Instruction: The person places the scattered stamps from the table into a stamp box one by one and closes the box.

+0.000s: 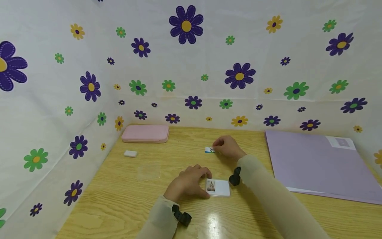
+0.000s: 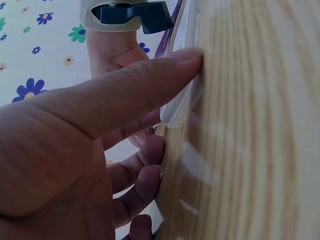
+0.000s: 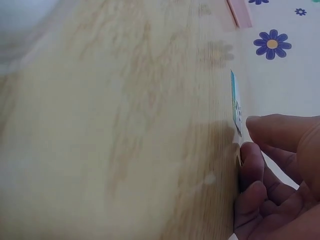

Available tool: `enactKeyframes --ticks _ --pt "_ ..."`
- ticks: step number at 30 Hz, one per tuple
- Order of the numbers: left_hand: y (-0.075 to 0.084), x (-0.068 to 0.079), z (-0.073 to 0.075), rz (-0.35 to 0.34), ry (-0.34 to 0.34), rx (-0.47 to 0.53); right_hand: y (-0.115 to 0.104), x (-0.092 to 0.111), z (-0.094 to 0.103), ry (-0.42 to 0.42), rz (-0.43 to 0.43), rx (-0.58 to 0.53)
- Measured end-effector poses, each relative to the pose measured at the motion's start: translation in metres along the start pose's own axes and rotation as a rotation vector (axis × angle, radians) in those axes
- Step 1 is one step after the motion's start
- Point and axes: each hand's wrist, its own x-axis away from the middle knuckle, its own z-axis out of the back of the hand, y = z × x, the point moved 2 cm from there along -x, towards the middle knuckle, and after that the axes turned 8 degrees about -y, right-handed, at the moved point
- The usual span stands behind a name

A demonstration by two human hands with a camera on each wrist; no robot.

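My left hand [image 1: 191, 181] rests at the left side of a clear card holder [image 1: 222, 188] with a small picture [image 1: 210, 185] and a white panel. In the left wrist view, the thumb [image 2: 165, 67] lies straight along the holder's edge while the other fingers bend loosely against the table. Farther back, my right hand [image 1: 228, 146] pinches the right end of a small white-and-blue card [image 1: 209, 150]. The card [image 3: 236, 102] shows a printed face in the right wrist view, with thumb and forefinger at its near end.
At the back left lies a pink case [image 1: 145, 133], with a small white block [image 1: 130, 153] in front of it. A faint transparent sheet [image 1: 148, 172] is on the wooden table [image 1: 113, 199]. A large purple folder [image 1: 319, 166] covers the right side. Flowered curtain surrounds the table.
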Motion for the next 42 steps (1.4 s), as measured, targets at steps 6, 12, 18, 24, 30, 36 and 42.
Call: enactKeyframes --ticks 6,12,18,24,30,36,42 --pt "-0.003 -0.001 -0.001 0.004 0.002 0.007 0.001 -0.005 -0.004 0.019 -0.027 0.002" --pt "-0.003 -0.002 -0.002 -0.002 -0.001 0.004 0.002 -0.008 -0.006 0.055 -0.046 0.049" --pt "-0.002 -0.002 -0.001 -0.005 0.002 0.004 0.001 -0.009 -0.004 0.066 -0.031 0.082" --pt "-0.002 -0.001 -0.001 -0.004 0.003 0.011 0.001 -0.010 -0.004 0.039 -0.032 0.098" --pt "-0.001 -0.001 -0.001 -0.003 0.000 0.012 0.003 -0.008 -0.001 0.000 -0.008 0.075" --pt "0.001 -0.001 0.000 -0.002 -0.005 0.018 0.002 -0.003 0.004 -0.034 -0.033 -0.009" --pt "0.001 0.001 0.000 0.009 -0.007 0.022 0.002 0.002 0.007 -0.051 -0.044 -0.082"
